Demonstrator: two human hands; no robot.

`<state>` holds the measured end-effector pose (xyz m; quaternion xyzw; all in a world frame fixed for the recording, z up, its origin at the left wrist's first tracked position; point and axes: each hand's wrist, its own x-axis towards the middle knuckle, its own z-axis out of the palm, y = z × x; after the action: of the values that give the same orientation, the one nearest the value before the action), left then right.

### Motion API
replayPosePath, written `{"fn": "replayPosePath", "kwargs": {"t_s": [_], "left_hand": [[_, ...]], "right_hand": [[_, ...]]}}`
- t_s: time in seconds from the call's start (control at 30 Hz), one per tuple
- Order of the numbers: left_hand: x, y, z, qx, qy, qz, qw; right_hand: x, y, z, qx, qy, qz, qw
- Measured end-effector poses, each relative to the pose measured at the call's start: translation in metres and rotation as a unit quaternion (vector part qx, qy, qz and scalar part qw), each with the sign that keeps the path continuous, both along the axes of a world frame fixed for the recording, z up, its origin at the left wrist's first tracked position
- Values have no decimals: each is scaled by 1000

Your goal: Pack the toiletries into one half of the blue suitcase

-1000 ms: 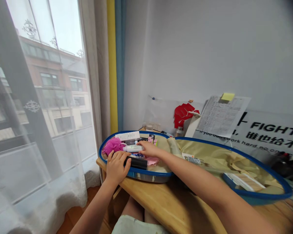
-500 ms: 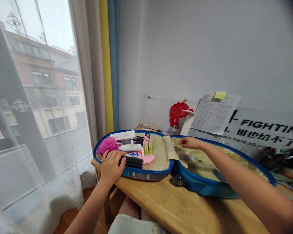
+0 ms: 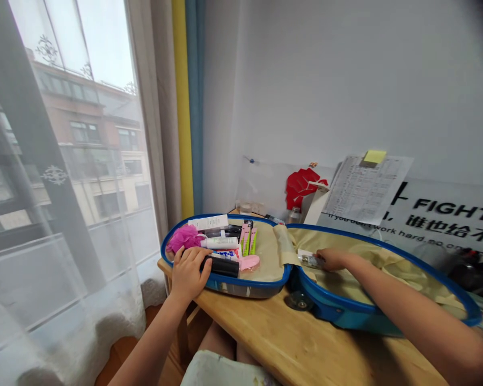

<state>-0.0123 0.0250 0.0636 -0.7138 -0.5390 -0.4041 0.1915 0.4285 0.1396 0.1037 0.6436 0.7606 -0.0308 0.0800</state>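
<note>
A blue suitcase (image 3: pixel 265 289) lies opened flat on a wooden table. My left hand (image 3: pixel 188 271) rests on the left half's near rim, fingers spread, beside a black cylindrical item (image 3: pixel 224 266) that its fingertips partly cover. Around it lie a pink bath puff (image 3: pixel 185 237), a white tube (image 3: pixel 222 243), a toothpaste box (image 3: pixel 230 254), a pale pink item (image 3: pixel 249 262), pink-and-green packs (image 3: pixel 248 240) and a white box (image 3: pixel 208 222). Inside the right half, my right hand (image 3: pixel 333 260) has its fingers closed on a small clear packet (image 3: pixel 310 259), whose contents I cannot make out.
The suitcase stands on a wooden table (image 3: pixel 273 332), with a caster wheel (image 3: pixel 299 301) near its hinge. Behind it are clipped papers (image 3: pixel 366 187), a red cutout (image 3: pixel 304 185) and a glass bottle (image 3: pixel 293 215). Sheer curtains (image 3: pixel 80 257) hang at left; dark clutter lies far right.
My right hand has lowered into the right half and closed on the clear packet. My left hand stays put on the left half. The view has shifted slightly left.
</note>
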Motion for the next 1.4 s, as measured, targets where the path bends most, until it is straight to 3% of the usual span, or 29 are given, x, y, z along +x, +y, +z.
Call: {"fn": "replayPosePath", "kwargs": {"t_s": [0.13, 0.3, 0.4, 0.5, 0.63, 0.77, 0.87, 1.1, 1.4], "left_hand": [[-1, 0, -1, -5, -1, 2, 1000], [-3, 0, -9, 4, 2, -11, 1000], [-4, -1, -15, 20, 3, -18, 1000], [-5, -2, -17, 20, 7, -19, 1000], [-5, -4, -19, 24, 7, -19, 1000], [-3, -5, -20, 28, -8, -18, 999], [-1, -6, -21, 29, -20, -19, 999], [0, -4, -22, 37, -34, -22, 998], [0, -4, -22, 27, -37, -21, 999]], "right_hand": [[6, -10, 18, 16, 14, -3, 1000], [12, -24, 53, 123, 137, -39, 982], [-9, -26, 70, 152, 225, -51, 961], [-55, -20, 79, 188, 272, 45, 943], [-138, -9, 71, 172, 275, 163, 932], [-210, 4, 51, 140, 258, 217, 931], [-244, 12, 37, 126, 235, 230, 936], [-276, 21, 24, 130, 236, 209, 940], [-276, 20, 16, 126, 239, 191, 944]]}}
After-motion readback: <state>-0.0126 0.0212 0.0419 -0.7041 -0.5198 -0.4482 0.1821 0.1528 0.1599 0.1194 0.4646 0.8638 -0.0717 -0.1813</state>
